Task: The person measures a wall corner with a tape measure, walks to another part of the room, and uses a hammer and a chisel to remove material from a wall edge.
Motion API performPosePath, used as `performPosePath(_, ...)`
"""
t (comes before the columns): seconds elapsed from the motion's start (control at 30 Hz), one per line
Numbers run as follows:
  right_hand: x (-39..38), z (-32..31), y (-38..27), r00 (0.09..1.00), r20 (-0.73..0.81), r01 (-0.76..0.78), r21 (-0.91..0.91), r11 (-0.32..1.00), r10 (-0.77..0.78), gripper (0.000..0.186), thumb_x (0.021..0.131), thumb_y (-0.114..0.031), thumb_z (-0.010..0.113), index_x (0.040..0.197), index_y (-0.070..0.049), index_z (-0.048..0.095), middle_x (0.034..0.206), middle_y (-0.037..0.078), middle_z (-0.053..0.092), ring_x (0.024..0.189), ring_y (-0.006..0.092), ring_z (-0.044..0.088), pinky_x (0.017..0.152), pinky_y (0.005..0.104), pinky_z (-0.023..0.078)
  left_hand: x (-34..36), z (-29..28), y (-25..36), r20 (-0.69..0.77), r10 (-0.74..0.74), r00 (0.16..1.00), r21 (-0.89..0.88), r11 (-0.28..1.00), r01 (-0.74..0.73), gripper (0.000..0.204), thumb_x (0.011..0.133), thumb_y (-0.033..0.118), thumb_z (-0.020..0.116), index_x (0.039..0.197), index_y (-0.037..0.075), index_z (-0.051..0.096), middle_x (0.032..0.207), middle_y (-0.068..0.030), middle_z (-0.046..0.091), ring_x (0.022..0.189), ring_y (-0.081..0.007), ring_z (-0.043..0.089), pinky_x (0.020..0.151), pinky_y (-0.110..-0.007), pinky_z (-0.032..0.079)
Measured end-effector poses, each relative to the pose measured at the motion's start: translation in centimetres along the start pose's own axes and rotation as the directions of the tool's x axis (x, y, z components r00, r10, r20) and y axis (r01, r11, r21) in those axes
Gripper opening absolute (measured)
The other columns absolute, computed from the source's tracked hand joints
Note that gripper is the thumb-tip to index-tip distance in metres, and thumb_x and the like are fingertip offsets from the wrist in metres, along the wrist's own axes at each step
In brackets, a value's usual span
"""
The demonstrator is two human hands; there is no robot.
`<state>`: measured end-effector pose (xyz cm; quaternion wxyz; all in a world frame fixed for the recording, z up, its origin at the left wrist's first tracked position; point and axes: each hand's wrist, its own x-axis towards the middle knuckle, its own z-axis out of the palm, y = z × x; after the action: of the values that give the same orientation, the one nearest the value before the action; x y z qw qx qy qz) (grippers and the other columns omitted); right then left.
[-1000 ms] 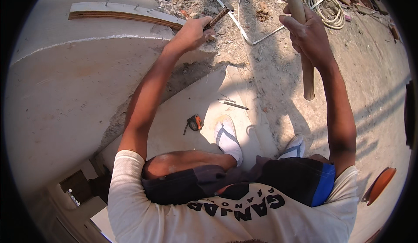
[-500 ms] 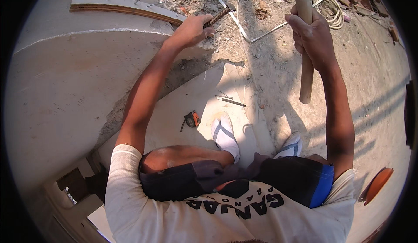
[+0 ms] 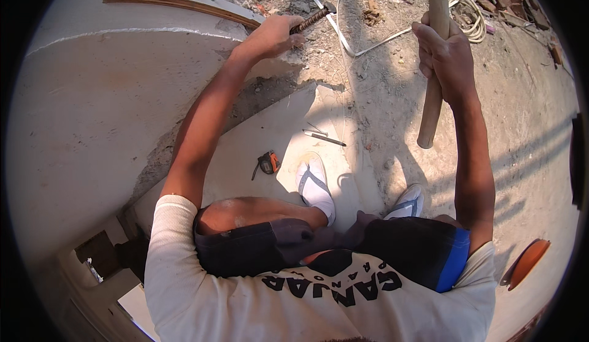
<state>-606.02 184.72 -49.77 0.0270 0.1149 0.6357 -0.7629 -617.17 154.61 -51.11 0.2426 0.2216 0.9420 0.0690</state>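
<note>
My left hand is closed around a chisel, a brown rod with a ribbed shaft and a dark, widened end pointing away to the right. Its other end is hidden behind my fingers and the slab edge. Over on the right, my right hand grips a hammer by its thick wooden handle. Only a sliver of the hammer's head shows at the top edge. Just beyond my left hand lies a white-faced wooden strip with nails standing in it.
By my left foot lie a black and orange tape measure, a dark pen and a nail. A coiled pale cable and a white strap rest on the rubble ground. An orange round object is at lower right.
My right hand has shifted slightly, and the hammer has tilted so that part of its head now shows. My left hand keeps its hold on the chisel. The whole view has shifted a little.
</note>
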Motion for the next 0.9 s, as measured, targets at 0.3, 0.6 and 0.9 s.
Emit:
performPosePath(0.3, 0.1, 3.2, 7.1, 0.977, 0.001, 0.189, -0.459, 0.868, -0.213, 0.019, 0.081, -0.015, 0.063, 0.088, -0.001, 0.053, 0.068, 0.006, 0.057, 0.052, 0.0112, 0.053, 0.047, 0.0279, 0.044, 1.4, -1.0, 1.1, 0.038, 0.068, 0.997, -0.095, 0.993, -0.064, 0.042, 0.086, 0.020, 0.067, 0.120, -0.003, 0.057, 0.106, -0.0244, 0.064, 0.102, -0.0376, 0.061, 0.087, -0.042, 0.045)
performPosePath(0.6, 0.6, -1.4, -4.1, 0.890, -0.382, 0.364, 0.268, 0.892, -0.249, 0.012, 0.088, -0.010, 0.062, 0.090, -0.006, 0.051, 0.064, -0.004, 0.039, 0.047, 0.0060, 0.036, 0.042, 0.0231, 0.033, 0.0, -0.5, -0.2, 0.018, 0.055, 0.998, 0.006, 0.998, -0.055, 0.048, 0.086, 0.020, 0.068, 0.124, -0.005, 0.053, 0.115, -0.0248, 0.062, 0.108, -0.0346, 0.060, 0.091, -0.039, 0.046)
performPosePath(0.9, -2.0, 5.0, 8.1, 0.914, 0.372, 0.068, -0.534, 0.843, 0.161, 0.032, 0.081, -0.017, 0.063, 0.107, 0.001, 0.053, 0.089, 0.020, 0.062, 0.084, 0.0329, 0.062, 0.078, 0.0435, 0.047, 1.2, 2.5, -4.5, 0.185, 0.031, 0.982, 0.294, 0.952, -0.085, 0.034, 0.081, 0.020, 0.069, 0.104, -0.004, 0.060, 0.094, -0.0257, 0.062, 0.094, -0.0420, 0.059, 0.081, -0.046, 0.045)
